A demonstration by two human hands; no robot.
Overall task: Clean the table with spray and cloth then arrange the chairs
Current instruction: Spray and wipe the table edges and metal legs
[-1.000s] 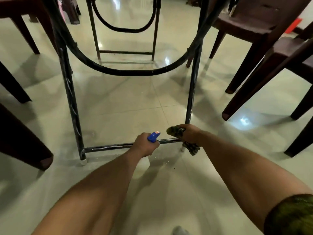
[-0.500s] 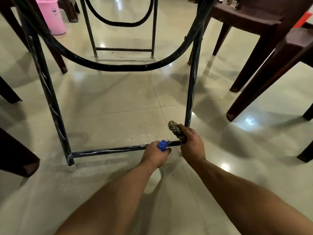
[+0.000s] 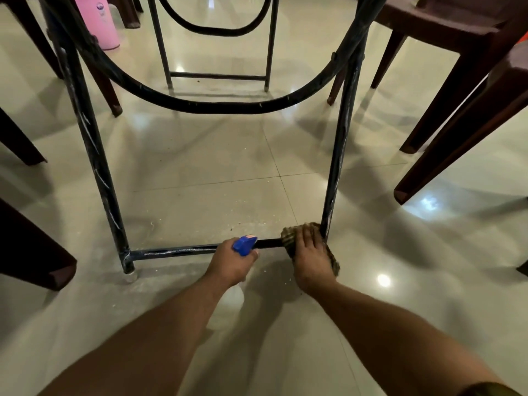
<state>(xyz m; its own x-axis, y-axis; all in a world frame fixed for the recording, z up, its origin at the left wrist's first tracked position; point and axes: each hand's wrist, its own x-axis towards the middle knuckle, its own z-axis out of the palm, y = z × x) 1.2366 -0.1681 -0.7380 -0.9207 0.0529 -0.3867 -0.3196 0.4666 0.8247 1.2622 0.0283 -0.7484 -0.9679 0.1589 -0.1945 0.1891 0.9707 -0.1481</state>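
Beneath the table, the table frame stands among chairs not yet arranged. The right hand has slid the cloth, wrapped over the lower crossbar, up to the right leg; that bar looks nearly done. The left hand stays clamped on the spray bottle, just beside.

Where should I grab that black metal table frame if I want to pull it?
Grip the black metal frame's left upright leg mid-height, from the near side: it is a slim round tube standing free, while the low crossbar sits almost on the pale tiled floor.
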